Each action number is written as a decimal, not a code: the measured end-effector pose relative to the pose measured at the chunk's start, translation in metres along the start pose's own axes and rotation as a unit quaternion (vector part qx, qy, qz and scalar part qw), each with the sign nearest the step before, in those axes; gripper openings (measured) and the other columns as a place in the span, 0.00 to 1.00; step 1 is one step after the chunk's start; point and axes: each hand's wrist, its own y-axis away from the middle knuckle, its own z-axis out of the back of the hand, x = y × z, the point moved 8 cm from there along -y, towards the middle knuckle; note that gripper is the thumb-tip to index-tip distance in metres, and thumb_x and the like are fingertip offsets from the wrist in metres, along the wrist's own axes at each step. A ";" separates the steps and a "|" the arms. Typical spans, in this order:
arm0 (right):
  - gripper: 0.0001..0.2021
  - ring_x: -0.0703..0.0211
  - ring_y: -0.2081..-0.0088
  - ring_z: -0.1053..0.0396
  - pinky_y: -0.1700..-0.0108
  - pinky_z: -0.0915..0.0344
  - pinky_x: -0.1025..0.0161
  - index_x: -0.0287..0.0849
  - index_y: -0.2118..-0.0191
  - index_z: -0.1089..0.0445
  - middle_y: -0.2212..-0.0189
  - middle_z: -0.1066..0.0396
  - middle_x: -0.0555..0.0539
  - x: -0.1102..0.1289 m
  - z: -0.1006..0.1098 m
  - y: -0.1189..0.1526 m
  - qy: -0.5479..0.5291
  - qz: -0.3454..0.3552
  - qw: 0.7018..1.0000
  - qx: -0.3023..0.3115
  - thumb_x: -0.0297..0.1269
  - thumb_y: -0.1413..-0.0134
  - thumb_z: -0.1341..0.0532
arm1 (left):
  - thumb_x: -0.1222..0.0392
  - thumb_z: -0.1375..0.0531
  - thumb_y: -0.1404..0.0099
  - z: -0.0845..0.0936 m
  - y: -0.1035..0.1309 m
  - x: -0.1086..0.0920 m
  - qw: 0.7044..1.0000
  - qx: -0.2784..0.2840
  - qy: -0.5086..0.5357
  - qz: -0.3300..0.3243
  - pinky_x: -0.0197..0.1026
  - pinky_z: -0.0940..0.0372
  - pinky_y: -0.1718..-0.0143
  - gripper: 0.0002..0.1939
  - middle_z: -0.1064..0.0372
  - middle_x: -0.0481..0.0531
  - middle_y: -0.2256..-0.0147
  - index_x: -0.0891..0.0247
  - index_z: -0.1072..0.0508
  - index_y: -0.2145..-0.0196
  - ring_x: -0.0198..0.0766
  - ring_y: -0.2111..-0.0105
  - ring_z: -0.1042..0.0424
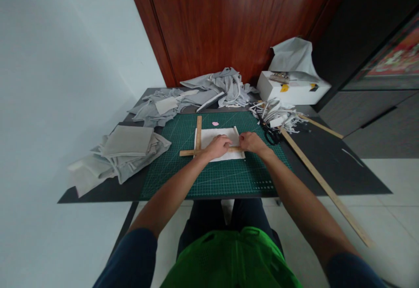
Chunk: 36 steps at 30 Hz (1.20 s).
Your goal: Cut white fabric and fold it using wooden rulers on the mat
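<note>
A white piece of cloth (207,136) lies flat on a green gridded cutting mat (176,174). Over its left and lower part rests a wooden square ruler (199,131), one arm pointing away from me and the other running across the cloth. My left hand (218,146) presses down on the crosswise arm, fingers together. At the cloth's right edge, by the ruler's right end, my right hand (250,142) is closed in a pinch; whatever it holds is too small to make out. A small pink piece (215,123) lies just beyond the cloth.
Folded pale cloth (129,141) is stacked at left. Grey cloth heaps (229,88) lie along the back. Black scissors (272,137) sit beside a pile of fabric strips (278,112). A long wooden ruler (321,181) overhangs the table's front edge. A white box (291,88) stands back right.
</note>
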 end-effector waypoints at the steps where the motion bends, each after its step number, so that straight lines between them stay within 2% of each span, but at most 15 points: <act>1: 0.17 0.39 0.49 0.20 0.48 0.28 0.56 0.32 0.48 0.22 0.51 0.19 0.27 -0.002 0.001 0.002 -0.004 -0.010 1.000 -0.004 0.36 0.29 0.45 | 0.75 0.44 0.34 -0.003 -0.007 0.000 1.000 0.007 0.007 -0.009 0.48 0.29 0.42 0.19 0.18 0.54 0.56 0.61 0.16 0.58 0.43 0.52 0.22; 5: 0.14 0.49 0.49 0.20 0.50 0.32 0.65 0.39 0.48 0.22 0.50 0.18 0.37 -0.005 0.002 0.010 -0.052 0.008 0.999 -0.012 0.30 0.32 0.43 | 0.77 0.44 0.37 -0.011 -0.027 -0.002 0.999 0.036 0.025 -0.024 0.45 0.28 0.47 0.21 0.18 0.53 0.58 0.62 0.15 0.57 0.41 0.56 0.21; 9: 0.12 0.51 0.51 0.20 0.51 0.32 0.66 0.41 0.48 0.23 0.49 0.18 0.40 -0.008 0.001 0.019 -0.115 0.031 0.993 -0.017 0.32 0.34 0.38 | 0.72 0.38 0.38 -0.018 -0.028 -0.008 0.996 0.060 0.033 -0.055 0.44 0.28 0.52 0.12 0.20 0.53 0.64 0.63 0.15 0.63 0.41 0.62 0.22; 12: 0.14 0.50 0.51 0.20 0.50 0.32 0.64 0.40 0.47 0.24 0.49 0.18 0.40 -0.008 0.001 0.024 -0.145 0.057 0.988 -0.022 0.31 0.36 0.38 | 0.65 0.33 0.39 -0.021 -0.023 -0.013 0.995 0.062 0.025 -0.079 0.44 0.29 0.50 0.05 0.21 0.54 0.64 0.62 0.16 0.65 0.43 0.60 0.22; 16: 0.19 0.48 0.51 0.21 0.48 0.31 0.60 0.40 0.44 0.25 0.49 0.18 0.41 -0.010 -0.001 0.026 -0.138 0.069 0.988 -0.029 0.26 0.39 0.40 | 0.60 0.29 0.42 -0.021 -0.019 -0.012 0.997 0.050 0.000 -0.057 0.45 0.30 0.47 0.09 0.21 0.54 0.60 0.60 0.16 0.63 0.45 0.57 0.23; 20: 0.21 0.46 0.47 0.24 0.42 0.32 0.56 0.43 0.42 0.25 0.47 0.19 0.42 -0.008 -0.002 0.027 -0.145 0.097 0.983 -0.048 0.27 0.40 0.40 | 0.58 0.28 0.43 -0.022 -0.018 -0.010 0.998 0.043 -0.005 -0.036 0.45 0.30 0.47 0.10 0.21 0.53 0.60 0.60 0.16 0.62 0.44 0.58 0.23; 23: 0.22 0.45 0.44 0.26 0.39 0.34 0.53 0.44 0.41 0.25 0.47 0.19 0.42 -0.003 -0.005 0.030 -0.152 0.126 0.979 -0.051 0.28 0.40 0.40 | 0.58 0.30 0.41 -0.023 -0.018 -0.012 0.998 0.051 -0.007 -0.030 0.44 0.30 0.52 0.08 0.23 0.53 0.63 0.61 0.16 0.64 0.43 0.61 0.24; 27: 0.28 0.42 0.43 0.29 0.39 0.34 0.49 0.42 0.35 0.30 0.45 0.21 0.39 -0.002 -0.013 0.035 -0.154 0.131 0.979 -0.018 0.31 0.42 0.35 | 0.61 0.32 0.41 -0.022 -0.018 -0.014 0.998 0.055 -0.010 -0.022 0.42 0.30 0.55 0.05 0.24 0.53 0.64 0.62 0.16 0.66 0.43 0.62 0.25; 32: 0.30 0.38 0.40 0.33 0.38 0.36 0.45 0.45 0.34 0.30 0.42 0.23 0.39 -0.007 -0.015 0.039 -0.163 0.124 0.979 -0.010 0.37 0.42 0.32 | 0.62 0.33 0.42 -0.020 -0.017 -0.014 0.998 0.058 -0.001 -0.012 0.43 0.29 0.52 0.04 0.23 0.53 0.62 0.61 0.18 0.67 0.43 0.59 0.24; 36: 0.30 0.37 0.38 0.35 0.38 0.37 0.44 0.44 0.34 0.30 0.42 0.24 0.38 -0.015 -0.017 0.039 -0.159 0.118 0.980 -0.003 0.38 0.41 0.32 | 0.63 0.32 0.44 -0.020 -0.017 -0.013 0.997 0.074 0.006 -0.021 0.44 0.30 0.51 0.02 0.24 0.52 0.63 0.61 0.20 0.70 0.43 0.58 0.24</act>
